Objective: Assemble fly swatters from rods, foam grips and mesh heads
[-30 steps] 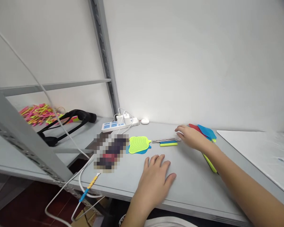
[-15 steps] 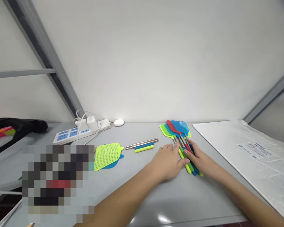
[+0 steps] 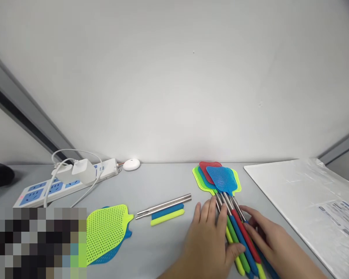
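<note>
Several fly swatters lie in a fanned bundle, with a blue mesh head [image 3: 222, 179] on top, a red head [image 3: 206, 167] behind it and green ones at the sides. Their metal rods run down to green, blue and red handles [image 3: 247, 236]. My left hand [image 3: 206, 238] lies against the bundle's left side, fingers spread and thumb across the handles. My right hand [image 3: 275, 242] curls round the right side, its fingertips at the rods and handles; what lies beneath it is partly hidden. Left of my hands are loose metal rods [image 3: 164, 205], a blue handle [image 3: 168, 211] and a yellow-green handle [image 3: 168, 217].
A yellow-green swatter head [image 3: 107, 230] overlaps a blue one [image 3: 112, 254] at the left. Behind them are a white power strip [image 3: 106, 176] with chargers and cables, and a white oval case [image 3: 131, 164]. A plastic-wrapped white sheet [image 3: 293, 186] lies at the right.
The view has shifted closer and lower. The red head now sits behind the blue one, and the handles lie more side by side. Both hands remain at the bundle.
</note>
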A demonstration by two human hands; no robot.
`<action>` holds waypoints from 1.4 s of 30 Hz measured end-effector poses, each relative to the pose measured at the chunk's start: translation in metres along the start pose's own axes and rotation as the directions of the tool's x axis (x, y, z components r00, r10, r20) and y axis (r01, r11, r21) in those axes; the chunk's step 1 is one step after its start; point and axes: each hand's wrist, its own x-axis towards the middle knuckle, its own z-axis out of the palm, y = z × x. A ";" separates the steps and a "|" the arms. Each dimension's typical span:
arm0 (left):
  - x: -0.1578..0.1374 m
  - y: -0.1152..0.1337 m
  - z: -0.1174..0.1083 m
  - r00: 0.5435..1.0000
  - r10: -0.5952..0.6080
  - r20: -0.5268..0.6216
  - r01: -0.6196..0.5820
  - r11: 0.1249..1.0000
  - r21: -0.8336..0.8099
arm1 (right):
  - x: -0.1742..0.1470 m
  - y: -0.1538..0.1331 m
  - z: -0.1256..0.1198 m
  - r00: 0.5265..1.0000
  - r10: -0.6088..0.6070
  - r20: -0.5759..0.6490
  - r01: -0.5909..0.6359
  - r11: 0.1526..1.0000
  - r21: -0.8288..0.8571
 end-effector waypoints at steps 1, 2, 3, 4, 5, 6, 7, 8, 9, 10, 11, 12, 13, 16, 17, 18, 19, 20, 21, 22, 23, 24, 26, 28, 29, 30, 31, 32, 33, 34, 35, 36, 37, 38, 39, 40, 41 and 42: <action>0.001 -0.001 0.000 1.000 0.008 0.006 -0.008 1.000 -0.010 | 0.002 0.000 0.000 0.999 0.020 0.028 -0.020 1.000 0.001; 0.001 -0.002 0.000 1.000 0.011 0.008 -0.011 1.000 -0.020 | 0.003 -0.001 -0.001 0.998 0.033 0.043 -0.033 0.999 -0.003; 0.001 -0.003 0.000 1.000 0.012 0.006 -0.012 0.999 -0.033 | 0.005 -0.002 0.000 0.998 0.044 0.047 -0.043 0.999 -0.010; 0.001 -0.003 0.000 1.000 0.012 0.004 -0.012 0.999 -0.048 | 0.006 -0.004 0.001 0.998 0.051 0.046 -0.050 0.999 -0.019; 0.000 -0.003 0.000 1.000 0.011 0.003 -0.011 0.998 -0.063 | 0.007 -0.007 0.002 0.997 0.058 0.045 -0.057 0.998 -0.028; 0.000 -0.003 -0.001 1.000 0.010 0.002 -0.010 0.997 -0.079 | 0.008 -0.010 0.002 0.997 0.065 0.049 -0.064 0.997 -0.033; -0.001 -0.002 -0.001 1.000 0.010 0.001 -0.009 0.996 -0.092 | 0.008 -0.013 0.003 0.996 0.073 0.055 -0.071 0.997 -0.035; -0.001 -0.001 -0.002 1.000 0.008 -0.001 -0.008 0.995 -0.102 | 0.008 -0.016 0.004 0.995 0.081 0.058 -0.079 0.996 -0.039; -0.002 0.000 -0.003 1.000 0.006 -0.007 -0.007 0.994 -0.108 | 0.008 -0.020 0.005 0.994 0.091 0.055 -0.088 0.995 -0.049; -0.003 0.001 -0.004 1.000 0.002 -0.016 -0.004 0.994 -0.107 | 0.008 -0.022 0.005 0.994 0.099 0.046 -0.096 0.993 -0.066; -0.004 0.001 -0.005 1.000 -0.001 -0.027 -0.002 0.995 -0.102 | 0.008 -0.025 0.006 0.994 0.105 0.030 -0.102 0.991 -0.088; -0.005 0.002 -0.006 0.999 -0.002 -0.036 -0.002 0.995 -0.096 | 0.008 -0.027 0.006 0.994 0.108 0.008 -0.107 0.988 -0.110; -0.006 0.002 -0.006 0.999 0.000 -0.044 -0.004 0.996 -0.090 | 0.008 -0.029 0.007 0.994 0.109 -0.013 -0.109 0.986 -0.124; -0.008 0.002 -0.006 0.999 0.017 -0.042 -0.020 0.996 -0.090 | 0.012 -0.032 0.010 0.993 0.103 -0.063 -0.110 0.987 -0.115; -0.008 0.002 -0.006 0.999 0.021 -0.036 -0.024 0.996 -0.092 | 0.013 -0.033 0.011 0.991 0.104 -0.086 -0.113 0.987 -0.111; -0.008 0.001 -0.006 0.999 0.023 -0.032 -0.025 0.995 -0.092 | 0.015 -0.034 0.012 0.988 0.109 -0.111 -0.122 0.986 -0.114; -0.007 0.000 -0.005 0.999 0.024 -0.026 -0.026 0.996 -0.091 | 0.016 -0.035 0.012 0.984 0.113 -0.137 -0.131 0.983 -0.126; -0.007 0.000 -0.005 0.999 0.024 -0.022 -0.026 0.996 -0.089 | 0.017 -0.036 0.013 0.980 0.118 -0.159 -0.140 0.980 -0.140; -0.007 -0.001 -0.005 1.000 0.023 -0.019 -0.025 0.996 -0.088 | 0.018 -0.037 0.013 0.978 0.122 -0.172 -0.149 0.977 -0.154; -0.007 -0.001 -0.005 1.000 0.023 -0.016 -0.024 0.996 -0.088 | 0.018 -0.038 0.013 0.976 0.126 -0.178 -0.155 0.974 -0.165; -0.007 -0.002 -0.006 1.000 0.025 -0.011 -0.026 0.996 -0.088 | 0.019 -0.038 0.013 0.976 0.130 -0.175 -0.160 0.972 -0.170; -0.007 -0.002 -0.006 1.000 0.026 -0.008 -0.026 0.996 -0.087 | 0.020 -0.039 0.012 0.976 0.134 -0.169 -0.162 0.972 -0.169; -0.007 -0.002 -0.007 0.999 0.033 -0.005 -0.033 0.996 -0.087 | 0.021 -0.038 0.011 0.979 0.138 -0.150 -0.161 0.975 -0.154; -0.007 -0.001 -0.007 0.999 0.042 -0.009 -0.043 0.995 -0.089 | 0.021 -0.035 0.009 0.983 0.134 -0.128 -0.150 0.980 -0.131; -0.008 -0.001 -0.008 0.999 0.047 -0.012 -0.048 0.995 -0.091 | 0.022 -0.034 0.008 0.985 0.131 -0.117 -0.144 0.983 -0.115; -0.008 0.000 -0.008 0.999 0.052 -0.015 -0.053 0.994 -0.095 | 0.022 -0.032 0.007 0.986 0.127 -0.107 -0.137 0.986 -0.098; -0.008 0.000 -0.008 0.998 0.055 -0.016 -0.057 0.993 -0.099 | 0.021 -0.030 0.007 0.987 0.124 -0.099 -0.132 0.988 -0.080; -0.008 0.000 -0.009 0.998 0.057 -0.015 -0.058 0.993 -0.105 | 0.021 -0.028 0.006 0.989 0.119 -0.091 -0.125 0.990 -0.063; -0.008 0.001 -0.010 0.998 0.057 -0.012 -0.058 0.992 -0.113 | 0.020 -0.026 0.005 0.990 0.111 -0.085 -0.115 0.992 -0.048; -0.009 0.002 -0.011 0.998 0.054 -0.010 -0.055 0.991 -0.123 | 0.020 -0.023 0.004 0.991 0.104 -0.086 -0.108 0.993 -0.037; -0.009 0.002 -0.012 0.999 0.050 -0.010 -0.051 0.990 -0.134 | 0.020 -0.020 0.003 0.990 0.102 -0.092 -0.106 0.994 -0.031; -0.010 0.003 -0.013 0.999 0.047 -0.010 -0.048 0.988 -0.146 | 0.020 -0.017 0.002 0.990 0.101 -0.102 -0.104 0.994 -0.027; -0.010 0.005 -0.014 0.999 0.045 -0.012 -0.046 0.986 -0.157 | 0.021 -0.014 0.001 0.989 0.096 -0.111 -0.098 0.995 -0.017; -0.011 0.006 -0.016 0.999 0.041 -0.016 -0.044 0.985 -0.167 | 0.022 -0.011 0.000 0.989 0.086 -0.117 -0.087 0.996 -0.004; -0.011 0.007 -0.017 0.999 0.037 -0.024 -0.040 0.984 -0.174 | 0.023 -0.008 -0.001 0.990 0.075 -0.122 -0.074 0.997 0.007; -0.011 0.008 -0.018 0.999 0.029 -0.034 -0.034 0.983 -0.178 | 0.024 -0.006 -0.001 0.990 0.059 -0.128 -0.058 0.998 0.012; -0.011 0.009 -0.020 0.999 0.021 -0.046 -0.029 0.983 -0.179 | 0.025 -0.004 -0.002 0.990 0.041 -0.138 -0.041 0.999 0.005; -0.011 0.009 -0.022 0.998 0.016 -0.061 -0.026 0.984 -0.175 | 0.026 -0.003 -0.002 0.988 0.024 -0.153 -0.027 1.000 -0.017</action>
